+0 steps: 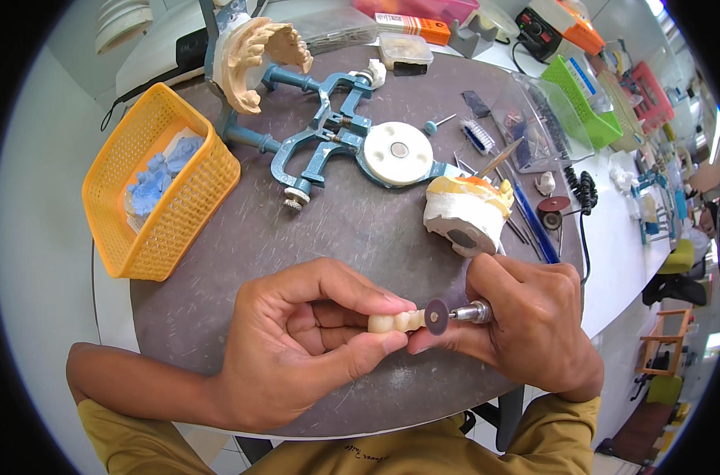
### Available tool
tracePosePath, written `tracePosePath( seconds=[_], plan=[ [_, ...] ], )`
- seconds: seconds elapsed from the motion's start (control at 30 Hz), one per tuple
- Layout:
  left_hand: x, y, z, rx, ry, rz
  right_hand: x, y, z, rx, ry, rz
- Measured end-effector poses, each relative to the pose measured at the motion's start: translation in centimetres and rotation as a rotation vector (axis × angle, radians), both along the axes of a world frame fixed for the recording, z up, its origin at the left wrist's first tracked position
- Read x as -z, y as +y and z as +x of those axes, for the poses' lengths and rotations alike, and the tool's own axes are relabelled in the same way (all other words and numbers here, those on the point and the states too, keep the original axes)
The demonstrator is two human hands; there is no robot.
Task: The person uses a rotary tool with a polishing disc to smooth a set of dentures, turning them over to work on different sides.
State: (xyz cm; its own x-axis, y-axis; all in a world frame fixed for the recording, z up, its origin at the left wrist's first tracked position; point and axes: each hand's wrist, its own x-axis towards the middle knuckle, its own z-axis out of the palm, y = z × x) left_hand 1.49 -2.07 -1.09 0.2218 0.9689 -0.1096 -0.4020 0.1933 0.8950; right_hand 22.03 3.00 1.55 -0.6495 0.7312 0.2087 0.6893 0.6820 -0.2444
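Note:
Between thumb and fingers, my left hand (pixel 296 340) pinches a cream-coloured dental bridge (pixel 395 321) of several joined teeth. My right hand (pixel 526 317) is closed round a metal rotary handpiece (pixel 472 313). A dark cutting disc (pixel 436 317) on its tip is at the bridge's right end; whether they touch I cannot tell. My right thumb lies close to my left fingertips. Just beyond my right hand stands a white plaster dental model (pixel 463 215) with yellow and orange teeth on top.
A blue metal articulator (pixel 328 131) with a white round plate (pixel 398 154) and a beige jaw cast (pixel 249 63) lies at the back. On the left, a yellow basket (pixel 166 233) holds blue pieces. A brush (pixel 478 136), a blue pen (pixel 538 226) and a clear box (pixel 542 119) lie right.

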Motion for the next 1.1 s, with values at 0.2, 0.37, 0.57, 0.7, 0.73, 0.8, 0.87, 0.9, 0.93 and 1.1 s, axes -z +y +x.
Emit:
tracePosePath(
  seconds=[0.2,0.37,0.57,0.7,0.73,0.8,0.87,0.9,0.93,1.1],
  plan=[
    [0.11,-0.07,0.06,-0.006,-0.007,0.007,0.11,0.13,0.29,-0.051,-0.049,0.019],
    [-0.01,-0.11,0.09,-0.009,-0.005,-0.003,0.2,0.04,0.1,-0.019,-0.007,-0.002],
    [0.05,-0.13,0.13,-0.011,0.008,0.021,-0.1,0.0,-0.05,0.013,-0.011,-0.014],
    [0.1,-0.16,0.14,-0.01,0.01,0.028,0.07,0.01,0.02,0.001,-0.006,-0.001],
    [0.11,-0.16,0.13,-0.009,0.01,0.028,0.12,0.05,0.12,-0.017,-0.02,0.009],
    [0.02,-0.18,0.17,-0.011,0.003,0.015,0.21,0.16,0.35,-0.053,-0.049,0.029],
    [0.0,-0.18,0.16,-0.009,-0.001,0.008,0.26,0.11,0.36,-0.05,-0.052,0.028],
    [0.0,-0.18,0.15,-0.007,-0.003,0.009,0.26,0.09,0.36,-0.048,-0.054,0.028],
    [0.0,-0.18,0.13,-0.005,-0.004,0.009,0.23,0.08,0.36,-0.05,-0.056,0.028],
    [0.12,-0.17,0.07,-0.002,-0.017,0.022,0.27,0.19,0.3,-0.053,-0.025,0.035]
  ],
)
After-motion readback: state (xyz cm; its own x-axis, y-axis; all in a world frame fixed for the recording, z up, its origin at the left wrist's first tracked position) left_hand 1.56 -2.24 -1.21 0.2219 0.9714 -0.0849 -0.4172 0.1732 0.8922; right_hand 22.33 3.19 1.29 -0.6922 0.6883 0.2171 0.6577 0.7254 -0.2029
